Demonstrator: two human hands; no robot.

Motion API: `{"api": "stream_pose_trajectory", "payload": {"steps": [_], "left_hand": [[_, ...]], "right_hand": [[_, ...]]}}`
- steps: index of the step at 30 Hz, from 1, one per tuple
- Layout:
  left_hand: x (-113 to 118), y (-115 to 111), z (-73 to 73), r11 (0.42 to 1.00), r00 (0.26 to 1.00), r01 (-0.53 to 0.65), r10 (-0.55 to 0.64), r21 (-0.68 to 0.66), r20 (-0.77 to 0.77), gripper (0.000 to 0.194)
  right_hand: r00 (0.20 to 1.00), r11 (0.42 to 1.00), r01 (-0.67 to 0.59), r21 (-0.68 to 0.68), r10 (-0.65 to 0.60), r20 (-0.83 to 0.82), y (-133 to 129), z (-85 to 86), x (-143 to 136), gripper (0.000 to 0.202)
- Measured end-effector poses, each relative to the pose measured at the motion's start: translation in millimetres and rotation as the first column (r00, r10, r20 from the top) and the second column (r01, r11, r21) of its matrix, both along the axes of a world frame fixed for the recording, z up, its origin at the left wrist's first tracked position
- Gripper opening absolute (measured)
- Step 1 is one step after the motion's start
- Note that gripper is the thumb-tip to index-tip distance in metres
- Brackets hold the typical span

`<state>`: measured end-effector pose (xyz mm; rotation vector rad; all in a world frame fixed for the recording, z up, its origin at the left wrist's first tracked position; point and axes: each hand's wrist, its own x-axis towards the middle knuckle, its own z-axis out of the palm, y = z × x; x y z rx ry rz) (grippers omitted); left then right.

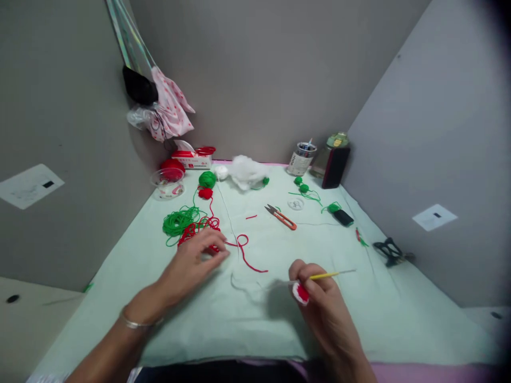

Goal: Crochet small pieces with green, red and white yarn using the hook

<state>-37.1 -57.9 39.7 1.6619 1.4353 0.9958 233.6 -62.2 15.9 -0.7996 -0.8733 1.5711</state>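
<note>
My right hand (325, 303) grips a crochet hook (324, 276) with a yellow handle, and also a small red-and-white crocheted piece (301, 293). The hook lies sideways across my fingers. A loose strand of white yarn trails from near this hand toward the left. My left hand (199, 255) hovers at the red yarn (195, 229), its thumb and fingers curved and apart, with nothing visible between them. Just past its fingertips, a loop of red yarn (253, 267) and a thin white yarn strand (227, 205) lie on the cloth.
Thread snips (281, 217) lie mid-table. Green yarn (178, 221), a green ball (207, 180) and white stuffing (248, 173) sit beyond my left hand. A tin (301, 159), a bottle (338, 141), a phone (336, 168) and black scissors (393, 251) stand or lie on the right. Partitions enclose the table.
</note>
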Motion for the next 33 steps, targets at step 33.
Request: {"api": "stream_pose_trajectory", "payload": {"steps": [33], "left_hand": [[-128, 145, 8.7, 0.984, 0.812, -0.153, 0.071, -0.093, -0.579, 0.038]], "right_hand": [[0.993, 0.94, -0.117, -0.321, 0.102, -0.061, 9, -25.2, -3, 0.033]]}}
